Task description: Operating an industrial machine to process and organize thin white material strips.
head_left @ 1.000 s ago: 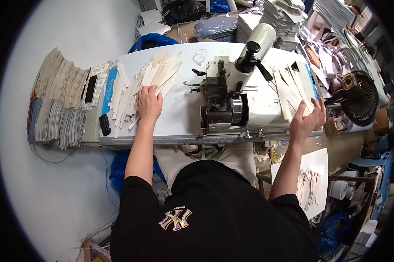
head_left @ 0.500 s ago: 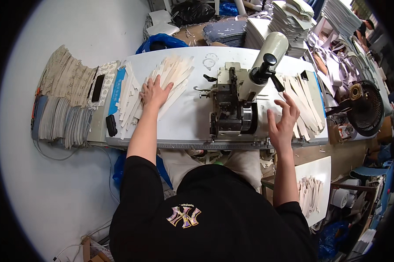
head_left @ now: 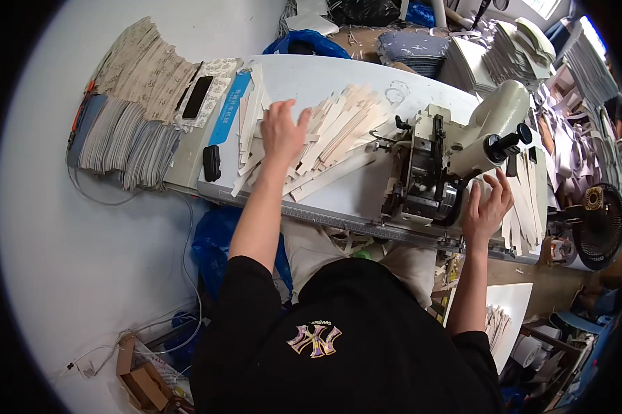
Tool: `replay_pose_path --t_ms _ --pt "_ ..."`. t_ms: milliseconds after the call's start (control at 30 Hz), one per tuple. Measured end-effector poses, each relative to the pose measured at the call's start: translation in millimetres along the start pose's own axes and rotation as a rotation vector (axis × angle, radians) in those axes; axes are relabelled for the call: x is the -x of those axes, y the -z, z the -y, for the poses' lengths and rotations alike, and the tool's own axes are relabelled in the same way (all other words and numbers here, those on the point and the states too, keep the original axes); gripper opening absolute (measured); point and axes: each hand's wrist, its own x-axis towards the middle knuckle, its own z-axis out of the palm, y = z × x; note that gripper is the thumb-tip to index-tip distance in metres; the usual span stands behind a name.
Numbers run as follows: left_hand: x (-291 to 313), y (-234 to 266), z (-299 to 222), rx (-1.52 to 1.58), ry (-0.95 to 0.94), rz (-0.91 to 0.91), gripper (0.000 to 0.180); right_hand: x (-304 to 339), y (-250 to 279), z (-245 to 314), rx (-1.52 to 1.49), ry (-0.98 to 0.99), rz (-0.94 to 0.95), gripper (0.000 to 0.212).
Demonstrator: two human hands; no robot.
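My left hand (head_left: 283,131) is open, its fingers apart, over the left edge of a loose heap of pale cream strips (head_left: 349,124). A smaller bunch of similar strips (head_left: 251,114) lies to its left, beside a blue band on the table. Whether the palm touches any strip I cannot tell. My right hand (head_left: 487,210) is open with bent, spread fingers, close to the right side of a cream and black machine (head_left: 428,165) that looks like an industrial sewing machine. More pale strips (head_left: 526,200) lie just right of that hand.
The white table (head_left: 297,69) has a ruler-marked front edge. At its left are stacked fabric pieces (head_left: 125,134), a phone (head_left: 198,96) and a small black object (head_left: 212,163). A black fan (head_left: 597,228) stands right. Below right, a white board (head_left: 514,297) carries strips.
The view has turned, shifting the scene right and tilting it. My left hand has lifted off the middle of the strip heap to its left side. My right hand stays beside the machine.
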Motion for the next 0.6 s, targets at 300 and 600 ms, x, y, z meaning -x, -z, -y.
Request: replay_pose_path --t_ms 300,600 --pt "-43.4 12.2 124.0 -0.322 0.197 0.152 0.052 0.6 -4.0 -0.8 0.061 0.041 -0.026 0.029" --pt "-19.6 42.6 82.9 0.241 -0.001 0.050 0.047 8.0 -5.1 -9.1 0.078 0.053 -0.067 0.034"
